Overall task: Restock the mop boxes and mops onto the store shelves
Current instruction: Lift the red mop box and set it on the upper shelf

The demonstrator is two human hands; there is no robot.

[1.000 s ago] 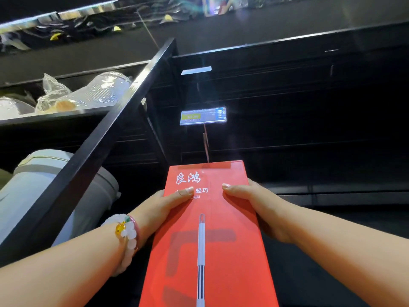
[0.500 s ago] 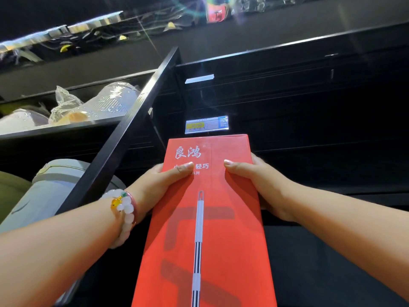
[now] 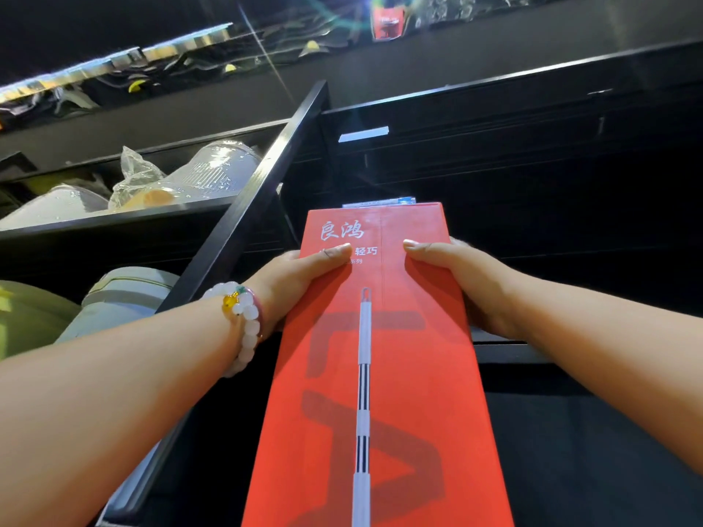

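A long red mop box [image 3: 380, 367] with white lettering and a printed mop handle runs from the bottom edge up the middle of the view. My left hand [image 3: 300, 275] grips its left side near the top, thumb lying across the front. My right hand [image 3: 460, 275] grips the right side at the same height, thumb on the front too. The box's top end reaches up in front of the dark shelf bay [image 3: 532, 192] and covers most of a price tag [image 3: 380, 202]. A bead bracelet circles my left wrist.
A black upright post [image 3: 262, 199] slants just left of the box. Left of it, a shelf [image 3: 114, 218] carries plastic-wrapped goods [image 3: 198, 176]; below stand a pale round bin [image 3: 125, 298] and a green item [image 3: 23, 313]. A white label [image 3: 363, 133] sits higher in the bay.
Both hands have lifted the box upward along the shelf front. Its top end now hides nearly all of the price tag that stood clear above it a second ago.
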